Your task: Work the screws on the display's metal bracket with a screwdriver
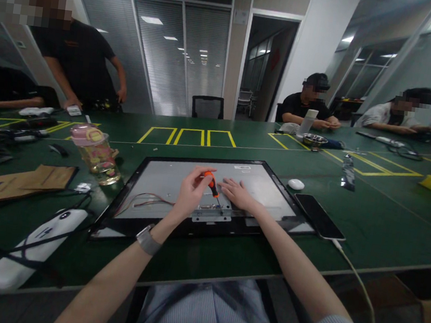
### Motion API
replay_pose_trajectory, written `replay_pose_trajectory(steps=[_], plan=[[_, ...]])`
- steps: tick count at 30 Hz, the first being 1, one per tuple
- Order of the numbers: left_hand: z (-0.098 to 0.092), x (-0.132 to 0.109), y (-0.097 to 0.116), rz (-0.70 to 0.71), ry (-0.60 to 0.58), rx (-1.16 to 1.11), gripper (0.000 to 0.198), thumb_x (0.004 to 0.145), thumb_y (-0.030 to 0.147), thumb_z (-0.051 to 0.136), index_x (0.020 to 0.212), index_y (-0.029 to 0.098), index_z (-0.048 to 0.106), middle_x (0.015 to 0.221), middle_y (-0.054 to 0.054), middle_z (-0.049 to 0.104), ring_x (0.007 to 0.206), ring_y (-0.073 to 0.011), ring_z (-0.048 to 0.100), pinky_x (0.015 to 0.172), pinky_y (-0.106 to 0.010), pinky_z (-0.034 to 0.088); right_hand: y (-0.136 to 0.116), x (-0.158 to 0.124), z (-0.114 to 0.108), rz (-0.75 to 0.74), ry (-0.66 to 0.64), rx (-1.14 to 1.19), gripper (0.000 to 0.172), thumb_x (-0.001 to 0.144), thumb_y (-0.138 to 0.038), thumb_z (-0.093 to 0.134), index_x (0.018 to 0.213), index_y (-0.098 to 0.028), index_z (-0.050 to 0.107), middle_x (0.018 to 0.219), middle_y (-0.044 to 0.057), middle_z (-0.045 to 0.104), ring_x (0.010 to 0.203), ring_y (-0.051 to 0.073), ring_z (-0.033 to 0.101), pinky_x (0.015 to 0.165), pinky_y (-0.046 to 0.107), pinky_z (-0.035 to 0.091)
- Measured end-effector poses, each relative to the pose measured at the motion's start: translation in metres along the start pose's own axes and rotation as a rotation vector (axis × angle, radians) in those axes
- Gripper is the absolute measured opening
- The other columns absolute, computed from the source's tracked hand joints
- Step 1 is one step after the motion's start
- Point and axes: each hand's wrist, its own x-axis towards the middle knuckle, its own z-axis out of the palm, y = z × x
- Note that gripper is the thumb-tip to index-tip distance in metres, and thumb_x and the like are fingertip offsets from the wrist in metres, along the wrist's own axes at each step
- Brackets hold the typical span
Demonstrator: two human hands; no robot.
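A flat display panel with a grey back and black frame lies on the green table in front of me. My left hand is closed on the handle of an orange and black screwdriver. The screwdriver tilts, and its shaft points down at a metal bracket near the panel's close edge. Whether its tip sits in a screw is too small to tell. My right hand rests open on the panel, fingers spread, just right of the screwdriver. Thin wires run across the panel at the left.
To the left stand a pink-lidded bottle, a brown paper bag and a white device with black straps. At right lie a phone with a cable and a white case. Several people are around the table.
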Motion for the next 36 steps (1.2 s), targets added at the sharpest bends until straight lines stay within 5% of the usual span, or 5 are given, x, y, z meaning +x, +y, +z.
replay_pose_trajectory(steps=[11,17,23,31,36], plan=[[0.001,0.000,0.002,0.020,0.019,0.057,0.020,0.080,0.030,0.065,0.097,0.021,0.069,0.092,-0.004,0.056,0.084,-0.0136,0.057,0.076,-0.024,0.050,0.002,0.002,0.002,-0.005,0.006,-0.008,0.048,0.099,-0.038,0.021,0.142,-0.027,0.038,0.152,0.009,0.030,0.141,0.030,0.022,0.108,0.061,0.017],[0.002,-0.003,0.002,-0.018,-0.038,-0.073,0.029,0.091,0.029,0.048,0.114,0.019,0.061,0.098,-0.007,0.064,0.095,-0.0169,0.061,0.090,-0.032,0.047,0.002,0.002,0.002,-0.004,-0.001,-0.009,0.048,0.099,-0.038,0.020,0.142,-0.027,0.039,0.153,0.009,0.029,0.142,0.030,0.021,0.108,0.061,0.016],[0.002,-0.002,0.003,0.041,-0.021,0.071,0.023,0.080,0.029,0.065,0.102,0.022,0.068,0.097,-0.004,0.056,0.084,-0.0130,0.058,0.076,-0.025,0.052,0.001,0.001,0.001,0.000,0.000,-0.009,0.047,0.099,-0.038,0.021,0.142,-0.027,0.038,0.152,0.009,0.030,0.141,0.030,0.022,0.108,0.061,0.016],[-0.002,0.001,0.006,-0.013,-0.183,-0.113,0.039,0.090,0.025,0.048,0.129,0.020,0.048,0.115,-0.010,0.061,0.099,-0.0178,0.064,0.091,-0.037,0.052,0.000,0.001,0.000,-0.005,-0.002,-0.026,0.047,0.099,-0.038,0.021,0.143,-0.027,0.035,0.153,0.008,0.028,0.142,0.030,0.020,0.109,0.061,0.016],[-0.017,0.011,0.009,0.010,0.002,-0.093,0.041,0.086,0.030,0.056,0.127,0.021,0.050,0.113,-0.010,0.061,0.083,-0.0153,0.067,0.072,-0.031,0.059,-0.001,-0.001,-0.002,-0.005,-0.001,0.005,0.049,0.099,-0.040,0.020,0.142,-0.026,0.039,0.153,0.009,0.029,0.142,0.030,0.021,0.109,0.060,0.016]])
